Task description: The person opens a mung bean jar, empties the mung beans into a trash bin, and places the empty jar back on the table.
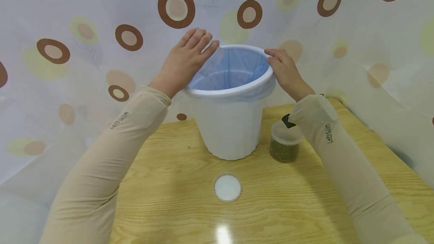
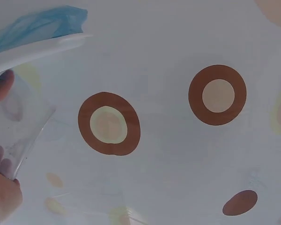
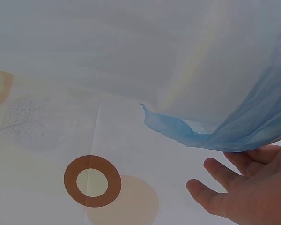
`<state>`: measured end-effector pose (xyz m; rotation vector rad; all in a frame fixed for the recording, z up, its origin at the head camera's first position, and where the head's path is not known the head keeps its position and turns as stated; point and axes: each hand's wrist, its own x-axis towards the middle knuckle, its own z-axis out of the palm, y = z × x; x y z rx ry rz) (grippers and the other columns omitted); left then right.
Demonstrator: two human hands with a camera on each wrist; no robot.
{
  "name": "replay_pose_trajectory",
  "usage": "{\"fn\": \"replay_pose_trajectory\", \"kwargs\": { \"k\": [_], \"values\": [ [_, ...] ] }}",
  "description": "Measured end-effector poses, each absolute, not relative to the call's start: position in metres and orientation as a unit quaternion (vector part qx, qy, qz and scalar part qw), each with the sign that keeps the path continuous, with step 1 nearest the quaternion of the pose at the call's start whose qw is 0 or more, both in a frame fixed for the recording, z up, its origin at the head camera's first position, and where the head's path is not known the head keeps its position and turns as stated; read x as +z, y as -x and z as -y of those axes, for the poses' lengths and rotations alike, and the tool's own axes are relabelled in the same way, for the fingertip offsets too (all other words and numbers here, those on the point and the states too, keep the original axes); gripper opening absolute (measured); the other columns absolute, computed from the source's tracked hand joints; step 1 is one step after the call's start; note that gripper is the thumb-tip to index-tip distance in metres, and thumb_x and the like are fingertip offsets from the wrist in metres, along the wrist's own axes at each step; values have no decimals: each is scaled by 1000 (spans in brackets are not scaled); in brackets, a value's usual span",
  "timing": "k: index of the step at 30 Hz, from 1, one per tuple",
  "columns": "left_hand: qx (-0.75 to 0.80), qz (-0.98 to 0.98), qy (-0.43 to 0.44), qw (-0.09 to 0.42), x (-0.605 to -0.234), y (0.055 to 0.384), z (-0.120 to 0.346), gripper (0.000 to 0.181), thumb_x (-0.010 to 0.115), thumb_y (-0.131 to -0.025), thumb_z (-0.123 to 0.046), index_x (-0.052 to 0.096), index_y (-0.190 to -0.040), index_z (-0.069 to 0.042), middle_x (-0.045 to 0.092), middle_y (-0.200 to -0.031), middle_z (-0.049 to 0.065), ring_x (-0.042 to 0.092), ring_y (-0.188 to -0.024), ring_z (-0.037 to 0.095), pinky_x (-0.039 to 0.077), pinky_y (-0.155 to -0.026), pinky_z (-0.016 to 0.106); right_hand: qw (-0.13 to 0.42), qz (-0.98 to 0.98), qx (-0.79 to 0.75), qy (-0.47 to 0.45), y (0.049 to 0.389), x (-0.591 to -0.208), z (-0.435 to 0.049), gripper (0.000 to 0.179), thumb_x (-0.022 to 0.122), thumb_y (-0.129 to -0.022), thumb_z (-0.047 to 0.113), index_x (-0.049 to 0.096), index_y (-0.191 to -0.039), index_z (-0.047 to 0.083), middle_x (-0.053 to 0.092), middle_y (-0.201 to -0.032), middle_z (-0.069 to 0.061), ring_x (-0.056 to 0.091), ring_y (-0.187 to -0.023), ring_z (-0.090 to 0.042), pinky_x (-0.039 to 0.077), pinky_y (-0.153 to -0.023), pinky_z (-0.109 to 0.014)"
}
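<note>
A white bin [image 1: 230, 127] with a blue plastic bag [image 1: 242, 61] lining it stands on the wooden table in the head view. My left hand [image 1: 190, 57] grips a clear plastic container [image 2: 21, 124], tilted over the bin's left side; the left wrist view shows fingers and thumb round its wall. Most of that container is hidden by the hand in the head view. At the bin's right rim, my right hand [image 1: 284, 70] holds the edge with the bag folded over it. In the right wrist view, several fingers [image 3: 225, 176] spread below the bag's hanging edge.
Right of the bin, a lidded clear jar [image 1: 285, 148] with dark green contents stands on the table [image 1: 169, 191]. A round white disc with a clear rim [image 1: 227, 187] lies in front of the bin. Behind hangs a patterned sheet [image 1: 101, 6].
</note>
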<state>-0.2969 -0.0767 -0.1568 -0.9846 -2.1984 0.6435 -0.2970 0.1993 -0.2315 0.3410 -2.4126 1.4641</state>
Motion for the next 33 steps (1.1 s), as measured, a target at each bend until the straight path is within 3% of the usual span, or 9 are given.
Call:
{"fn": "replay_pose_trajectory", "kwargs": {
  "k": [8, 20, 27, 33],
  "values": [
    [291, 806, 397, 329, -156, 293, 77, 62, 46, -90, 16, 33, -146, -8, 34, -146, 16, 24, -141, 31, 3, -118, 36, 151, 839, 509, -121, 297, -231, -199, 52, 28, -102, 28, 37, -145, 0, 34, -146, -16, 31, -135, -31, 26, -112, -46],
    [275, 820, 396, 309, -160, 294, 78, 64, 48, -90, 15, 31, -148, -6, 35, -145, 17, 27, -139, 32, 7, -118, 37, 152, 837, 511, -123, 299, -233, -199, 52, 28, -102, 28, 38, -145, 0, 34, -146, -16, 31, -135, -31, 26, -112, -46],
    [249, 802, 366, 401, -150, 293, 80, 59, 43, -92, 12, 32, -147, -7, 38, -142, 15, 32, -136, 31, 13, -117, 35, 152, 838, 510, -121, 299, -233, -199, 52, 28, -102, 28, 38, -145, 1, 35, -145, -16, 31, -135, -31, 26, -112, -46],
    [253, 805, 386, 373, -152, 295, 80, 57, 44, -92, 14, 36, -145, -6, 39, -140, 16, 33, -134, 31, 11, -117, 36, 154, 838, 510, -121, 299, -234, -200, 52, 28, -101, 27, 38, -145, 0, 35, -145, -17, 32, -134, -32, 26, -112, -47]
  ]
}}
